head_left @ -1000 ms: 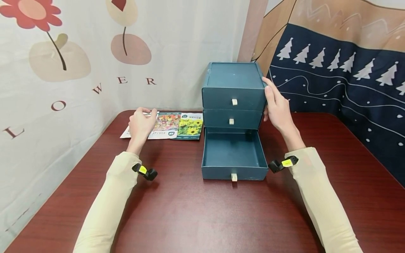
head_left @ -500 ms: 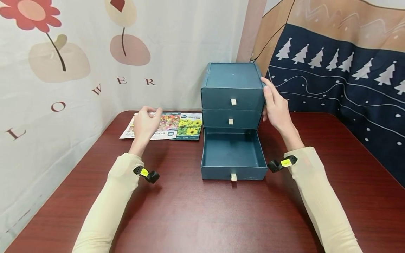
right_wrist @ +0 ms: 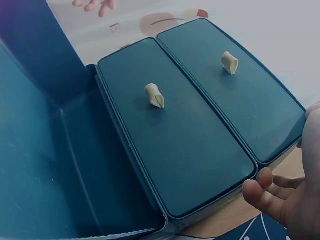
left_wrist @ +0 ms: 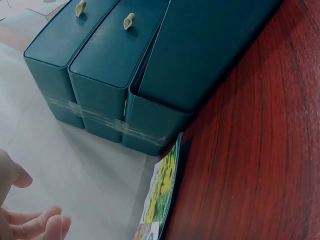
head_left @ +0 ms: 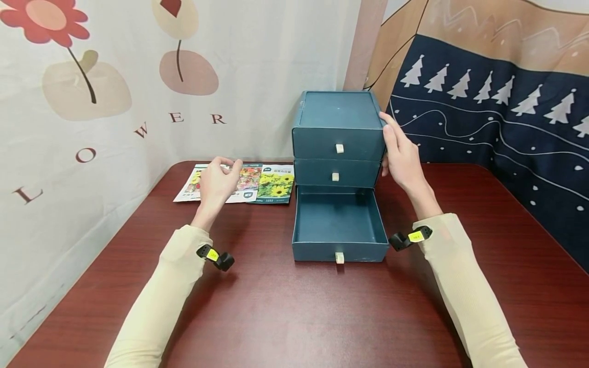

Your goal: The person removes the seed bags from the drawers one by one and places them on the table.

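A blue three-drawer storage box stands at the back of the table. Its bottom drawer is pulled out and shows a bare inside; the upper two are closed. My right hand rests against the box's right side, index finger along the top edge. My left hand hovers over several flower-printed packets left of the box, hiding part of them. In the left wrist view its thumb and fingers are loosely bent and apart, with nothing between them.
Small cream pull tabs stick out from the drawer fronts. A white curtain with flower prints hangs behind the table, and a dark tree-patterned cloth hangs at right. Brown tabletop stretches in front of the drawer.
My left hand has shifted to the right over the packets, uncovering more of the leftmost one. The right hand has stayed on the box, and the drawers look the same.
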Action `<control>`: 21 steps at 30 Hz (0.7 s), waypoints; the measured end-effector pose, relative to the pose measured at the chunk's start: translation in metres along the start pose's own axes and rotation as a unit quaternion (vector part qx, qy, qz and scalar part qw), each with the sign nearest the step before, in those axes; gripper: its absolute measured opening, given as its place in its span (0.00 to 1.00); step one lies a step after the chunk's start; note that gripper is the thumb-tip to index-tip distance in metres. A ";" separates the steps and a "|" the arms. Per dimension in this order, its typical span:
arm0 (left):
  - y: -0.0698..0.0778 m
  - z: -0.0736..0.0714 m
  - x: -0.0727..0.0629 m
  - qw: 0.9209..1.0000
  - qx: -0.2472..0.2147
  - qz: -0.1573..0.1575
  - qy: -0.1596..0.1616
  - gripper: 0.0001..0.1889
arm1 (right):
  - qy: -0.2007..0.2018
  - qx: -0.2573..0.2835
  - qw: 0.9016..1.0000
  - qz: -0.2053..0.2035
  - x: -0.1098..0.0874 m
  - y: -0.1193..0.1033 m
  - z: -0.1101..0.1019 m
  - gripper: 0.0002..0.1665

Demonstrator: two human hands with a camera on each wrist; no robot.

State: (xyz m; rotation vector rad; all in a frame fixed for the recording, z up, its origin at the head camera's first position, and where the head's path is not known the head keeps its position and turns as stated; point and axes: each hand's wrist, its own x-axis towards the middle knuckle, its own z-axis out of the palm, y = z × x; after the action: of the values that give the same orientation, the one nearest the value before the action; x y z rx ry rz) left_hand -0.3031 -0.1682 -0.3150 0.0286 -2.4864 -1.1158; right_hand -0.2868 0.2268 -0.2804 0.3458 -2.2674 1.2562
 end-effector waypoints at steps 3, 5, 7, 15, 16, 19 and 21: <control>0.003 0.001 -0.002 1.000 0.004 0.000 -0.003 0.24 | -0.001 -0.001 1.000 0.001 0.000 -0.001 0.000 0.30; 0.005 0.001 -0.004 1.000 0.000 -0.001 -0.008 0.24 | -0.002 -0.002 1.000 0.001 0.000 -0.001 0.000 0.30; 0.007 0.002 -0.005 1.000 -0.005 -0.002 -0.012 0.24 | -0.002 -0.002 1.000 0.002 0.000 0.000 0.000 0.30; 0.012 0.005 -0.009 0.998 -0.056 0.006 -0.039 0.22 | -0.001 -0.004 1.000 0.001 0.000 0.000 0.000 0.30; 0.013 0.005 -0.010 0.997 -0.059 0.006 -0.042 0.21 | -0.001 -0.004 1.000 0.001 0.000 0.000 0.000 0.30; 0.017 0.006 -0.013 0.996 -0.067 0.007 -0.050 0.21 | -0.001 -0.005 1.000 0.002 0.000 0.001 0.000 0.31; 0.019 0.007 -0.015 0.996 -0.072 0.007 -0.057 0.21 | -0.002 -0.005 1.000 0.001 0.000 0.001 0.000 0.31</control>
State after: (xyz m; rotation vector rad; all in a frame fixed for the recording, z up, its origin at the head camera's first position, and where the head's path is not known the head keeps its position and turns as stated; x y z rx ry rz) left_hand -0.2892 -0.1477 -0.3107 -0.0979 -2.4932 -1.3215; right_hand -0.2875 0.2274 -0.2815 0.3438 -2.2768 1.2462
